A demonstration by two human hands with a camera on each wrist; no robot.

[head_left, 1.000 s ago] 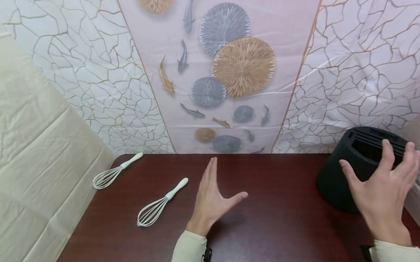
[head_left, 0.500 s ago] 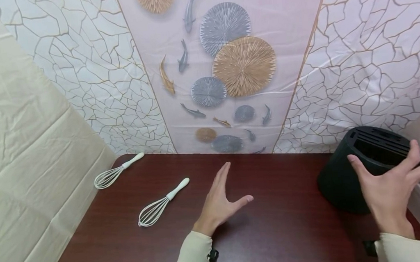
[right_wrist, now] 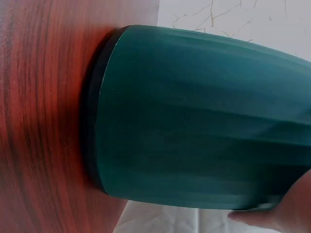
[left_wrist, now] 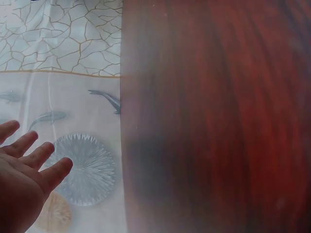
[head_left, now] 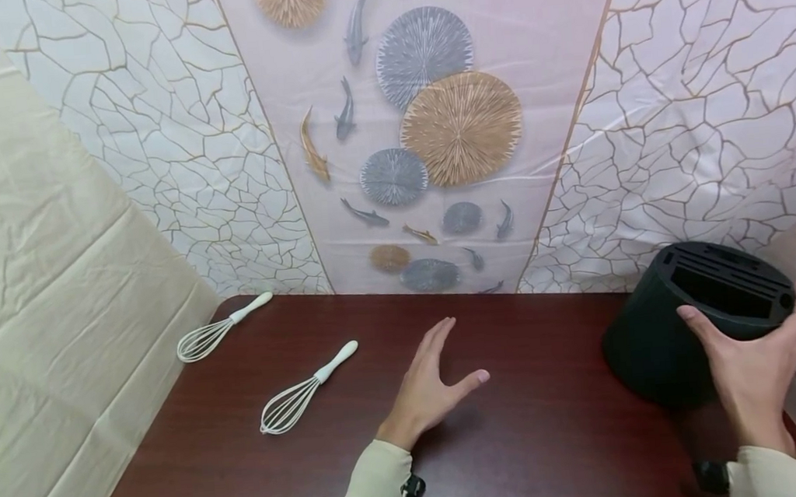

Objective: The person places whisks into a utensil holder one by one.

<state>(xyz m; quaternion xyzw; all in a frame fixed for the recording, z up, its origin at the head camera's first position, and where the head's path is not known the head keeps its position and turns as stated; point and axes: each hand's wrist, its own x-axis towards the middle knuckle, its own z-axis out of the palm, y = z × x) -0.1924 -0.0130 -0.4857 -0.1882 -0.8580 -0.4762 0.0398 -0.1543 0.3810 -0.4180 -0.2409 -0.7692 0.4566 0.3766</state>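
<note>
**One dark green holder [head_left: 647, 338] in the right grip [head_left: 759, 384]**

Thumb and fingers curve round its upper near-right side, covering part of the wall; the right wrist view crops its top. It stands at the right of the surface [head_left: 527, 457]. The left grip [head_left: 420, 399] is released, fingers spread. Farther left lie two utensils: a nearer white whisk [head_left: 322, 374] and a farther white whisk [head_left: 236, 316].

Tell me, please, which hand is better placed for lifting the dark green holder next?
Probably the right hand: its thumb and fingers straddle the top of the dark green holder. The left hand is over the table, holding nothing and clearly apart from the holder.
</note>
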